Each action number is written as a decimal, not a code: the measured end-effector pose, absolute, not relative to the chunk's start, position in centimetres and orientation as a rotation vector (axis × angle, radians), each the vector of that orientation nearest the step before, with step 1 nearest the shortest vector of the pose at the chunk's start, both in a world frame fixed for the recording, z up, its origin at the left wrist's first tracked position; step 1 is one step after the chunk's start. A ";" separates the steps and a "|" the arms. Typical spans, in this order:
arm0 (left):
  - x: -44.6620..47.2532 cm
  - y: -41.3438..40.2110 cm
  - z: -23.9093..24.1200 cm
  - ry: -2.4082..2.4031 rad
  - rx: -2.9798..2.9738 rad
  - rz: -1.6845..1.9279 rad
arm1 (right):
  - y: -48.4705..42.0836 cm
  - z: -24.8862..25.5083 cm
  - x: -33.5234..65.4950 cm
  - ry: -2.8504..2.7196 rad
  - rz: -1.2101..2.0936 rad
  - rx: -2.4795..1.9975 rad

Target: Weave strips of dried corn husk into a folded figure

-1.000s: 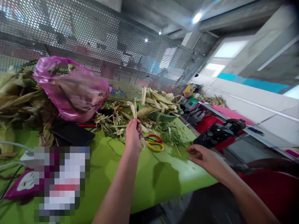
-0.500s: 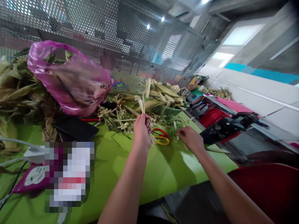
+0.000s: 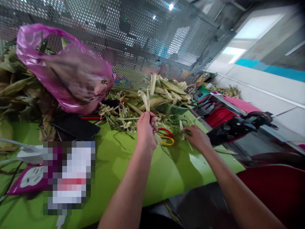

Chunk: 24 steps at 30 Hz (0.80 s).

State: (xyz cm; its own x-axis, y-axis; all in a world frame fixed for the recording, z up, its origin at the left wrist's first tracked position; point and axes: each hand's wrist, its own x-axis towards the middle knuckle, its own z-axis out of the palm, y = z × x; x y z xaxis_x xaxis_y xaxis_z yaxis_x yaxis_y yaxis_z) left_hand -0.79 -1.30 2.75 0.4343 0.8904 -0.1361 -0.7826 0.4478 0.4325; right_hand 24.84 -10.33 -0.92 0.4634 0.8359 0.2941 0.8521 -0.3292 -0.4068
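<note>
My left hand [image 3: 145,130] is closed round a bundle of pale husk strips [image 3: 145,100], which stands upright above the fist and pokes out below it. My right hand [image 3: 196,136] rests on the green table [image 3: 119,171] among thin green strips [image 3: 181,122], its fingers curled over them; whether it grips any I cannot make out. A pair of scissors with red and yellow handles [image 3: 166,137] lies flat between the two hands.
A pink plastic bag [image 3: 64,73] and dried husks [image 3: 16,92] fill the back left. A green bowl heaped with husks [image 3: 166,95] stands behind. A black flat case [image 3: 76,127], a white power strip [image 3: 30,154] and a perforated metal screen [image 3: 143,38] are near.
My right hand has moved from the table's near right edge forward and left to the green strips beside the scissors. My left hand still holds the husk bundle. The view has tilted down.
</note>
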 end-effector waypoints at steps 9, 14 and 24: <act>-1.0 -1.0 2.5 0.413 0.347 1.079 | -7.6 2.4 24.8 -1.097 0.287 -1.783; -0.9 -0.7 2.2 0.434 0.365 1.110 | -6.5 2.8 23.1 -1.045 0.452 -1.607; -0.4 -0.5 1.2 0.559 0.575 1.112 | -4.5 1.4 20.9 -1.100 0.582 -1.514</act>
State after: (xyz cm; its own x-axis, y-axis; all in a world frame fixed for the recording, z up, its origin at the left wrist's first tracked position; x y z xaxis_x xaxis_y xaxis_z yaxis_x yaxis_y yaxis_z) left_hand -0.42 -0.49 1.24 0.3393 0.9321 -0.1267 -0.6578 0.3313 0.6764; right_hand 20.90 -4.48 1.41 0.4438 0.8729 0.2028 0.3233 0.0551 -0.9447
